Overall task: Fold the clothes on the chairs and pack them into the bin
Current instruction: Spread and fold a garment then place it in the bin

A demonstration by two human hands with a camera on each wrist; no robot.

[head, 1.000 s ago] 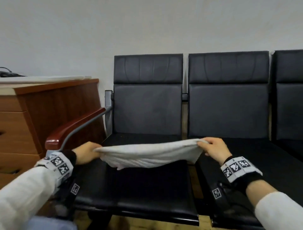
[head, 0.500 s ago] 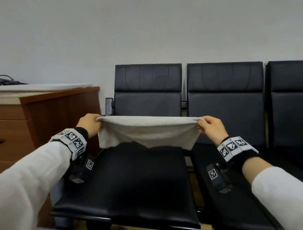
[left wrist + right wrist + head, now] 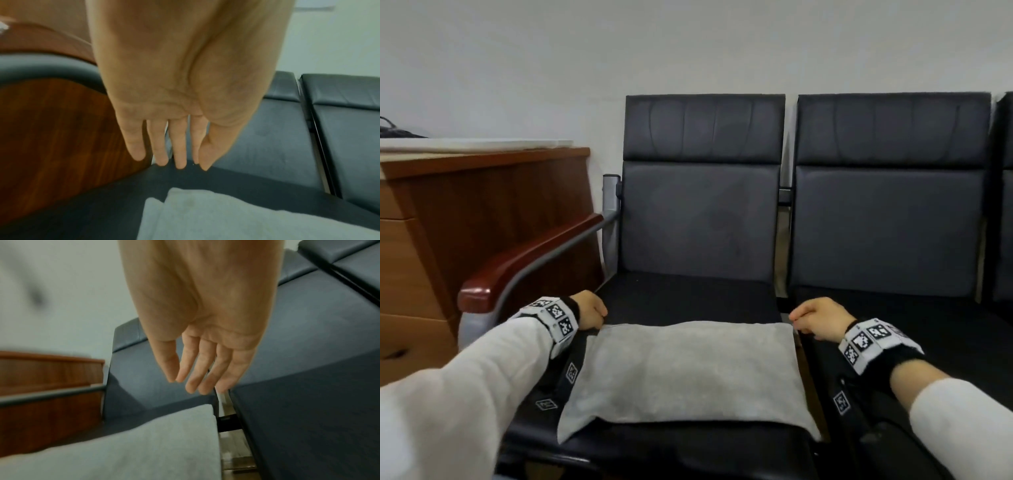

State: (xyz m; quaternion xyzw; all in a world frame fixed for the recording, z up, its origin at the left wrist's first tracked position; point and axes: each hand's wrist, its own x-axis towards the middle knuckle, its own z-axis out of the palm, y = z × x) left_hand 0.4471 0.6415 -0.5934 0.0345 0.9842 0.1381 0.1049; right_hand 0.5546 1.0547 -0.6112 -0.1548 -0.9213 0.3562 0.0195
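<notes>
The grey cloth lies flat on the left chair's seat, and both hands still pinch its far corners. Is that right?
Not quite. The grey cloth does lie flat on the left chair, but neither hand holds it. The left hand and right hand are open, fingers straight and clear of the cloth. Both wrist views show this.

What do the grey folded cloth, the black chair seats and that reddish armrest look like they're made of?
The grey folded cloth looks like soft, matte fabric, perhaps fleece or cotton knit: fuzzy surface, no shine. The black padded chair seems leather or imitation leather: smooth, faintly glossy, with stitched panels. The reddish-brown armrest appears to be lacquered wood, given its glossy highlight, on a grey metal bar.
</notes>
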